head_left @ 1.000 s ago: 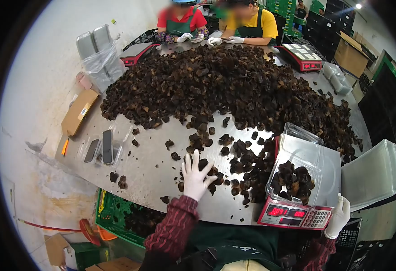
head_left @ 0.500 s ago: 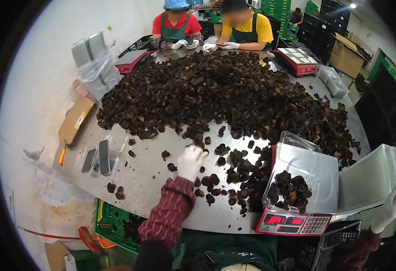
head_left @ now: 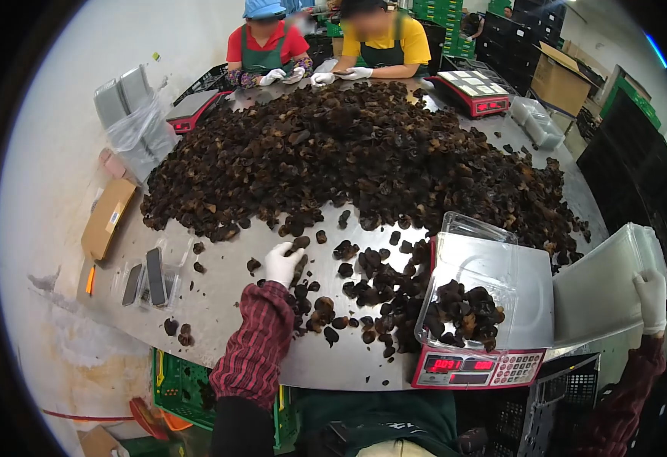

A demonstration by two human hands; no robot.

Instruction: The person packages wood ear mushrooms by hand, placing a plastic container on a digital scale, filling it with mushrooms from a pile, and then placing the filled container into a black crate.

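My left hand (head_left: 282,264), in a white glove, is closed on dark mushroom pieces (head_left: 300,244) at the near side of a large heap of dark fungus (head_left: 364,152). My right hand (head_left: 651,298), also gloved, has its fingers pressed at the right edge of a stack of clear plastic trays (head_left: 600,286). Between my hands stands a red scale (head_left: 480,369) with lit red digits. An open clear container (head_left: 423,320) on it holds some fungus pieces (head_left: 467,314). Loose pieces (head_left: 383,293) lie left of the scale.
Two co-workers (head_left: 261,49) (head_left: 387,42) stand across the steel table (head_left: 219,305). Two more scales (head_left: 193,109) (head_left: 474,93) sit on the far side. Phones (head_left: 155,276) and a cardboard box (head_left: 110,218) are at left. A green crate (head_left: 167,381) is below the near edge.
The view has shifted, so the table sits further left. My left hand has closed on mushroom pieces. My right hand has moved onto the tray stack's edge.
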